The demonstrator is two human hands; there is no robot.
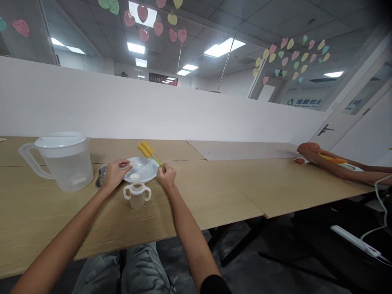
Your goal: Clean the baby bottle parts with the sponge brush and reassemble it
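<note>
My right hand (167,176) is closed around the green handle of a sponge brush, whose yellow sponge head (146,149) points up and to the left over the plate. My left hand (115,173) is at the left edge of the white plate (149,171), its thumb and fingers pinched on a small pale piece too small to make out. A small white disc (134,177) lies at the plate's near side. Just in front of the plate stands a clear cup with two white handles (137,197), its top open. Beside my left hand, a metal-and-glass item (101,176) is partly hidden.
A large clear plastic pitcher (69,163) with a white lid stands at the left of the wooden table (214,192). At the far right, another person's arms (339,165) rest over the table with orange items. A white wall (183,114) runs behind.
</note>
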